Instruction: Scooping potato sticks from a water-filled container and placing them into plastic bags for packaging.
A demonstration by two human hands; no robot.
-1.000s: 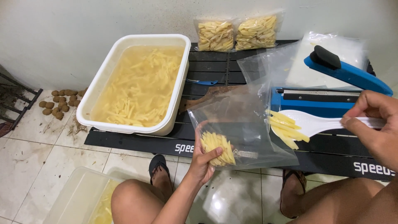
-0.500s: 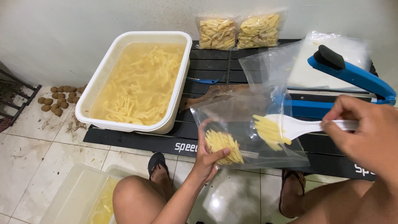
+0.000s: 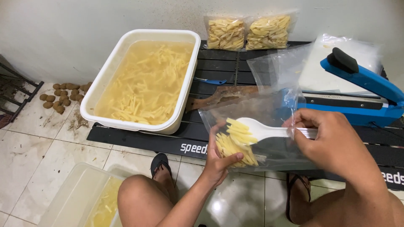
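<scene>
My left hand point(image 3: 219, 162) grips the bottom of a clear plastic bag point(image 3: 261, 111) holding a heap of raw potato sticks point(image 3: 229, 148). My right hand point(image 3: 330, 141) holds a white plastic spoon point(image 3: 263, 130) by its handle. The spoon's bowl is inside the bag, loaded with more potato sticks, just above the heap. A white tub point(image 3: 126, 67) of potato sticks in cloudy water sits to the left on the black slatted mat point(image 3: 139, 138).
A blue heat sealer point(image 3: 366, 90) lies at right, with a stack of empty clear bags point(image 3: 332, 56) behind it. Two filled bags of potato sticks point(image 3: 248, 31) lean on the wall. Small potatoes point(image 3: 63, 94) lie on the tiled floor; a clear container point(image 3: 75, 199) stands bottom left.
My right hand has moved left and carried the loaded spoon from outside the bag into its open mouth, down to the heap. My left hand still holds the bag.
</scene>
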